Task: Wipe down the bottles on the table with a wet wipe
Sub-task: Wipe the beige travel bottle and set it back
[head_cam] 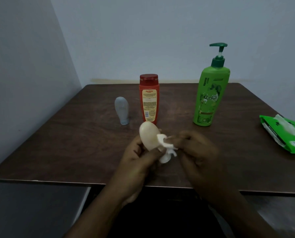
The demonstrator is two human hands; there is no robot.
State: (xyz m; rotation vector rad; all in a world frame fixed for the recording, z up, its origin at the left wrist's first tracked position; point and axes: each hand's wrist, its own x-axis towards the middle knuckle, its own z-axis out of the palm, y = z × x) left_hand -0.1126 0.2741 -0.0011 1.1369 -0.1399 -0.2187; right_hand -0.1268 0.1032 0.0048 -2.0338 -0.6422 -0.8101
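Left hand (139, 157) clamped on cream bottle (149, 135), right hand (194, 148) pinching wet wipe (166, 146); risk: slippery bottle dropping onto table (57, 143).

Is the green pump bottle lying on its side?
No, the green pump bottle stands upright on the table.

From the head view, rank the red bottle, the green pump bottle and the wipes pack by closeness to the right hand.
From the right hand, which holds the wet wipe:
1. Red bottle, standing just behind and to the left.
2. Green pump bottle, standing behind, slightly right.
3. Wipes pack, lying at the table's far right edge.
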